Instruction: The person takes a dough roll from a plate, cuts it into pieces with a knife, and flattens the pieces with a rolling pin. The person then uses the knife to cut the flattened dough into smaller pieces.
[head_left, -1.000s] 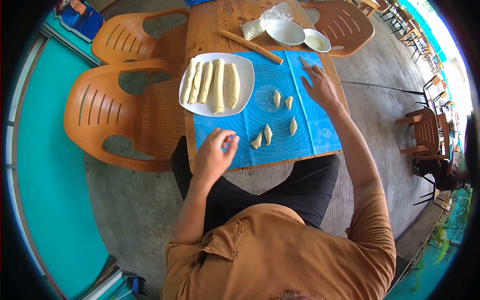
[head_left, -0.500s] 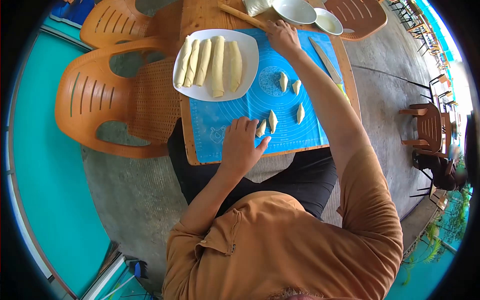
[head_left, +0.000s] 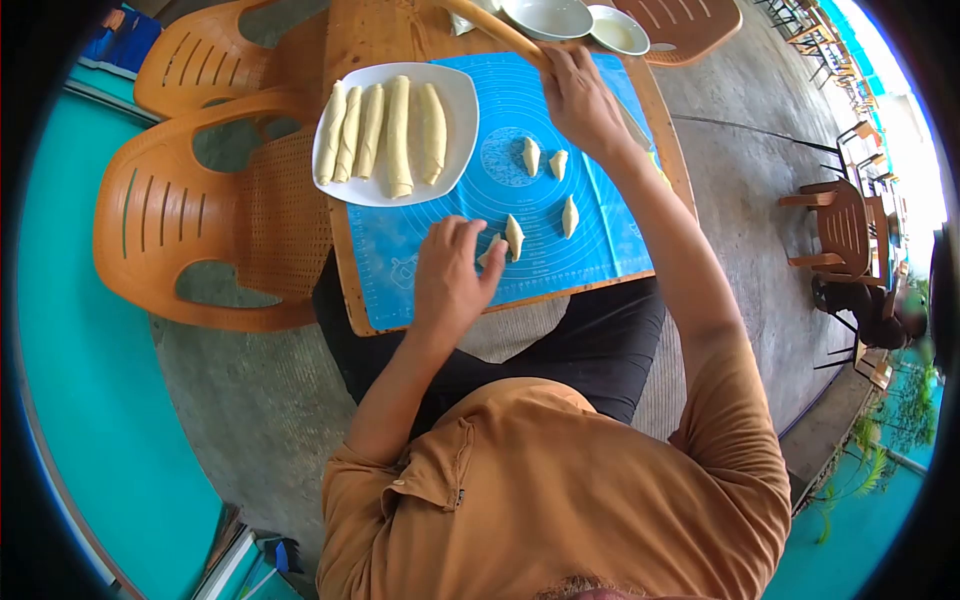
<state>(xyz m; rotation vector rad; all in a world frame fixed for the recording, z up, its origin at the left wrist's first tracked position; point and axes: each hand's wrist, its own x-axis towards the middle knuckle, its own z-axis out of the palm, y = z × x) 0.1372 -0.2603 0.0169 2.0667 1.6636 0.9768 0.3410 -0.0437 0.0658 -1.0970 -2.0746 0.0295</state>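
Note:
My right hand (head_left: 585, 100) is closed around one end of a wooden rolling pin (head_left: 500, 32), which is lifted at the far side of the blue mat (head_left: 385, 235). With fingers apart, my left hand (head_left: 447, 275) hovers over the mat's near side. Beside its thumb lies a small cut dough piece (head_left: 492, 250), partly covered by the fingers. Another dough piece (head_left: 514, 237) is close by, and several more, including one dough piece (head_left: 570, 217), are spread toward the right.
A white plate (head_left: 466, 110) with several long dough rolls (head_left: 399, 135) overlaps the mat's left side. Mostly behind my right arm is a knife (head_left: 632, 125). A white bowl (head_left: 548, 18) and a smaller bowl (head_left: 620, 35) stand at the back. Orange chairs (head_left: 190, 210) flank the table.
My right hand has closed on the rolling pin and raised its end toward me. My left hand has shifted slightly from the dough piece, and the whole view has moved a little.

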